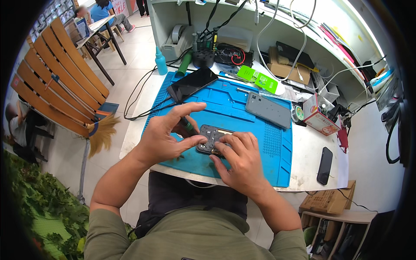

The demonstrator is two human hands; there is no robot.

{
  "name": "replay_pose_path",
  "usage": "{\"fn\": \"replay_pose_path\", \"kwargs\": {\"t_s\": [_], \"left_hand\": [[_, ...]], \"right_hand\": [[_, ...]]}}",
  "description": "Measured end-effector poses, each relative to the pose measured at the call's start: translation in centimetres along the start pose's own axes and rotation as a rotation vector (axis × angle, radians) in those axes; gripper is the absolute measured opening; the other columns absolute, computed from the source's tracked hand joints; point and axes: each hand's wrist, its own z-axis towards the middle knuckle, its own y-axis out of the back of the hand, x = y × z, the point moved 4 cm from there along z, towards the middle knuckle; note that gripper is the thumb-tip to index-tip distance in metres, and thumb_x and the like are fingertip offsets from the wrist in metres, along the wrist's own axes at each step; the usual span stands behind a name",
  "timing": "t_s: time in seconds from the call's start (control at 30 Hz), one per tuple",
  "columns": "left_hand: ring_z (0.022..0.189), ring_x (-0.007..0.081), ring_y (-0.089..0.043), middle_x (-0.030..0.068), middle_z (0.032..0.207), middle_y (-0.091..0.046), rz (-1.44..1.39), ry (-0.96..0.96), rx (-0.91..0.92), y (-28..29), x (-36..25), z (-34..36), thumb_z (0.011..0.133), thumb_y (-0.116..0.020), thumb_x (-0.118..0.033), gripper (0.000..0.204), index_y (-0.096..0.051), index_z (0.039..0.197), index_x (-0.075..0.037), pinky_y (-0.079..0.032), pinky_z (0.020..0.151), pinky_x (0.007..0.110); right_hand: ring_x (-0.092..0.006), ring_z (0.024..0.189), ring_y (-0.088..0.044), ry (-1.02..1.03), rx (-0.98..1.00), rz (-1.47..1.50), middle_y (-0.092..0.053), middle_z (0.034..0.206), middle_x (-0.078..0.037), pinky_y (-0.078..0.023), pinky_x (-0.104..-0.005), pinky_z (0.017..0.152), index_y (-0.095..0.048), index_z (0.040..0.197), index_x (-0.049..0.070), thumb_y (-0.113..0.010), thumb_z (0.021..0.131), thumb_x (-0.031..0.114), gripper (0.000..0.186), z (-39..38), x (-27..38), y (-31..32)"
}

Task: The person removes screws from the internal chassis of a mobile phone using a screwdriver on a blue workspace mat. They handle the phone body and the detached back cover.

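My left hand (169,134) grips a slim green tool, probably a screwdriver (188,125), above the left end of an opened dark phone (210,134). My right hand (238,160) holds that phone, fingers on its inner side and thumb by the lower edge; what lies under the fingertips is hidden. The phone rests on a blue repair mat (275,169). Behind it lie a black phone screen (193,86) and a grey back panel (268,110).
Cables, a blue bottle (160,60), a tool holder (203,57) and a box (320,117) edge the white desk (307,173). A black phone (324,165) lies at right. A wooden slatted chair (60,65) and broom (99,134) stand left; other people sit behind.
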Motion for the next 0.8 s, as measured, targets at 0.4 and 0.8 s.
{"fn": "replay_pose_path", "kwargs": {"t_s": [0.4, 0.8], "left_hand": [[0.080, 0.0138, -0.080, 0.0083, 0.097, -0.080, 0.089, -0.010, -0.001, 1.1, 0.2, -1.2, 0.091, -0.096, -0.005, 0.080, -0.058, 0.162, -0.009, -0.065, 0.072, 0.027], [0.081, 0.0142, -0.081, 0.0090, 0.099, -0.081, 0.169, -0.086, 0.016, 0.1, 0.3, -0.9, 0.089, -0.097, -0.004, 0.080, -0.060, 0.159, -0.007, -0.065, 0.068, 0.028]], "right_hand": [[-0.0338, 0.099, -0.067, -0.140, -0.023, -0.172, -0.073, 0.099, -0.012, -0.049, -0.0492, 0.095, -0.076, 0.098, 0.006, -0.088, 0.092, 0.010, 0.014, 1.4, -7.3, 1.9], [-0.0317, 0.104, -0.069, -0.261, -0.066, -0.529, -0.078, 0.106, -0.009, -0.051, -0.0455, 0.095, -0.086, 0.106, 0.003, -0.084, 0.096, 0.011, 0.013, -0.9, -18.1, 6.8]]}}
